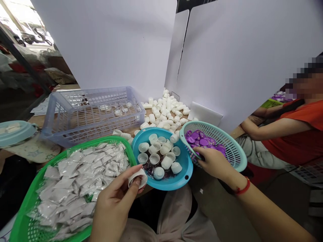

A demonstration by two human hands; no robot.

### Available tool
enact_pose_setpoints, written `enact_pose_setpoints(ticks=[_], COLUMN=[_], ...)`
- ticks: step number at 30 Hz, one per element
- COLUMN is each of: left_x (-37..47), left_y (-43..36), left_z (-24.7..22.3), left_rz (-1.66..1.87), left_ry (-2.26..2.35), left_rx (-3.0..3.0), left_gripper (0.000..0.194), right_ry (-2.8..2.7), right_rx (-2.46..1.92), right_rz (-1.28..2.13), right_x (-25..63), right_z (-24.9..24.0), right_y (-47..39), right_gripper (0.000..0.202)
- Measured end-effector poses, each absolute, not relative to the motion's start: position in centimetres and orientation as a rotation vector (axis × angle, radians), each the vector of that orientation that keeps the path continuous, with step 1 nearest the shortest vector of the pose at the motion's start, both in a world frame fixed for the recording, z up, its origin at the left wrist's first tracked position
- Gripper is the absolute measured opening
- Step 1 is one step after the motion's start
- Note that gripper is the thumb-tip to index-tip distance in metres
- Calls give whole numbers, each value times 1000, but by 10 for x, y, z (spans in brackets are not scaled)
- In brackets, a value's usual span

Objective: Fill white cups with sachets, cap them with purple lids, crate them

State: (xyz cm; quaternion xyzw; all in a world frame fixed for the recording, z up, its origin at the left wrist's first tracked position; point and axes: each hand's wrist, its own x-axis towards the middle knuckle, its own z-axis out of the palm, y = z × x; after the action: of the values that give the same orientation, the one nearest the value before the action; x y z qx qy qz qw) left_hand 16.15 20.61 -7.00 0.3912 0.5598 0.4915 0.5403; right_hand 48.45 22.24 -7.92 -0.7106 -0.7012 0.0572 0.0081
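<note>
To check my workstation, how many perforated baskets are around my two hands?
3: green basket at left, lavender basket behind it, mint basket at the right hand; others may be hidden.

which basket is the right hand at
The pale teal oval basket holding purple pieces: the right hand is at its near left rim. The bright green basket and lavender rectangular basket are farther left.
</note>
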Motion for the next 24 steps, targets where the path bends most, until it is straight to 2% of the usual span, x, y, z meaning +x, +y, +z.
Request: enact_pose_setpoints(ticks=[4,9,12,15,18,19,21,24], left_x=[162,167,169,165,163,163,167,174], left_y=[207,205,206,212,218,219,220,220], left_z=[-81,-82,-79,-82,-87,-87,-86,-77], left_rz=[1149,1149,1126,1058,1087,1125,1160,1103], left_ry=[1297,1272,1272,1259,1213,1190,1143,1081], left_rx=[974,1017,1002,1024,1013,990,925,865], left_gripper=[54,48,51,58,57,55,47,38], right_ry=[-2134,-2083,-2077,-2096,-2058,-2011,-1898,-1832], right_rx=[-2201,-2126,-2072,-2004,-1825,-1716,-1452,-1112], right_rz=[227,334,426,497,481,465,442,390], right_x=[481,480,488,500,507,504,486,434], right_z=[-88,-93,-95,-94,-85,-81,-70,-54], right_y=[243,278,296,303,296,291,277,251], right_gripper=[34,34,34,49,73,74,61,24])
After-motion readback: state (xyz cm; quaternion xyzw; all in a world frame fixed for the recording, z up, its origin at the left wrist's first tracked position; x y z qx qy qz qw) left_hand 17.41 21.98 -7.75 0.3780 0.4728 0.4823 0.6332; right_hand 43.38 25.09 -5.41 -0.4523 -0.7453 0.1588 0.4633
